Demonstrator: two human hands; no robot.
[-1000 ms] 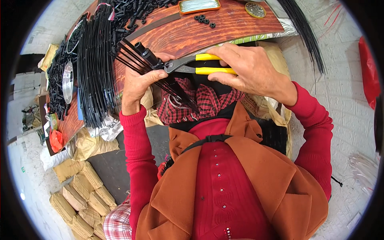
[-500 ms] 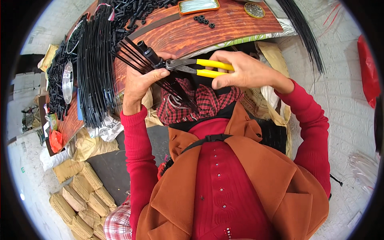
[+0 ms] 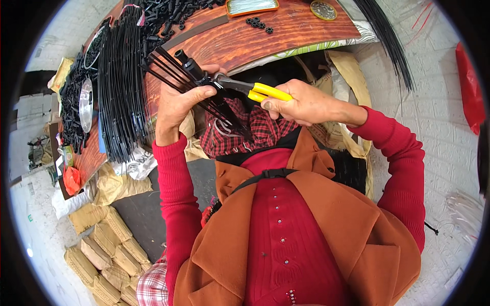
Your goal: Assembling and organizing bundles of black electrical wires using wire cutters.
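Hands (image 3: 245, 99) work above reddish wooden table (image 3: 286, 30).

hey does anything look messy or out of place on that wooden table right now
Yes. Small black plastic pieces lie scattered loose over the far left of the reddish wooden table, and a few sit apart mid-table. A bundle of long thin black rods overhangs the table's near edge. Nothing looks broken.

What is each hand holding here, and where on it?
The left hand grips a bunch of black rods at their joined middle. The right hand holds the pliers by their yellow handles.
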